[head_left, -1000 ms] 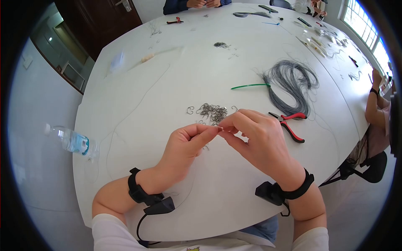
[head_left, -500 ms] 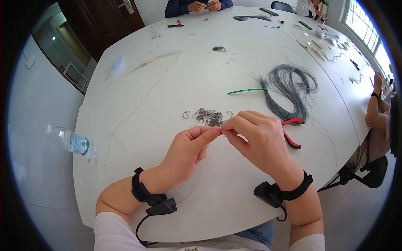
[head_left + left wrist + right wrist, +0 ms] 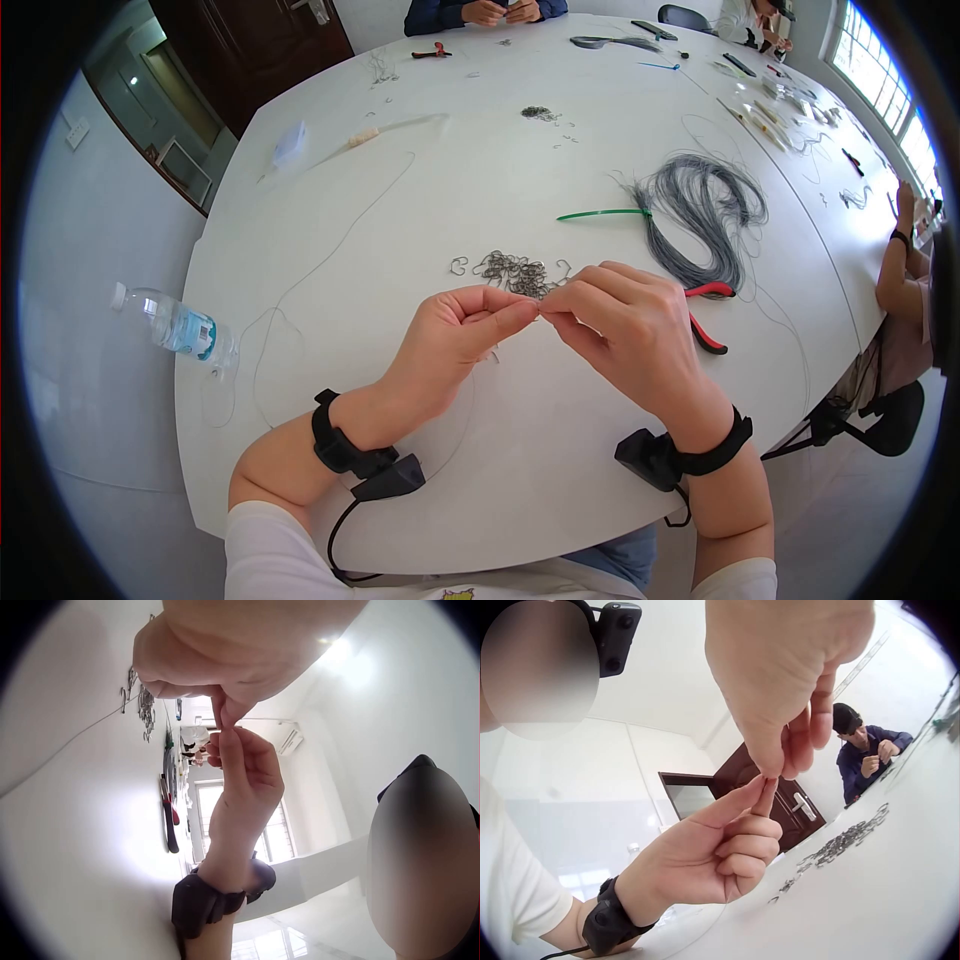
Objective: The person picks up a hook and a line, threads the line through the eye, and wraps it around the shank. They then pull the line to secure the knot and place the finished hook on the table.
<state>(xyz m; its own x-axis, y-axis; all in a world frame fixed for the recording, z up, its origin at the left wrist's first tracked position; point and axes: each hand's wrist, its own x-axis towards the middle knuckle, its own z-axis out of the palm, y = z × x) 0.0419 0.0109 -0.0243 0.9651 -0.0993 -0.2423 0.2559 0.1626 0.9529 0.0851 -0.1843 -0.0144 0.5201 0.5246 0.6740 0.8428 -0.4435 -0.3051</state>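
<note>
In the head view my left hand and right hand meet at their fingertips over the table. The left thumb and index finger pinch something tiny, its other fingers curled in the right wrist view. My right thumb and index finger pinch at the same spot; the fingertips hide the piece, so I cannot tell its kind. Just beyond the fingertips lies a pile of small dark metal hooks. A thin clear line curves over the table below the left hand. Red-handled pliers lie beside the right hand, partly hidden by it.
Behind the pliers lies a bundle of grey strands with a green tie. A water bottle lies at the left edge. More line crosses the white table. People sit at the far and right sides.
Both hands stay joined at the fingertips, with small shifts of the fingers. The right hand covers more of the pliers than a second ago. The head view has shifted slightly.
</note>
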